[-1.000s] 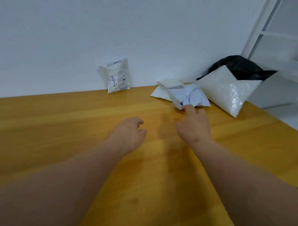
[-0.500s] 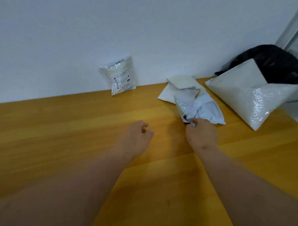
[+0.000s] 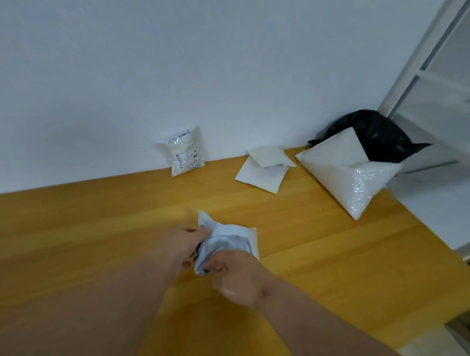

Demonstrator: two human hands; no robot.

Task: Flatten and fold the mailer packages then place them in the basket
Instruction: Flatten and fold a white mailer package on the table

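A crumpled pale grey mailer (image 3: 226,241) lies in the middle of the wooden table (image 3: 339,254), between both hands. My left hand (image 3: 182,250) pinches its upper left corner. My right hand (image 3: 232,276) grips its lower edge with curled fingers. A flat white mailer (image 3: 263,174) with a folded flap lies at the back. A large white bubble mailer (image 3: 341,178) leans at the back right. A small clear packet with a label (image 3: 184,151) stands against the wall. No basket shows in this view.
A black plastic bag (image 3: 377,138) sits behind the bubble mailer at the table's right back corner. A white shelf frame (image 3: 422,62) rises at the right. The table's right edge runs diagonally toward the near right.
My right hand pulled the grey mailer from the back pile toward me to the table's middle. My left hand came over and took hold of its corner.
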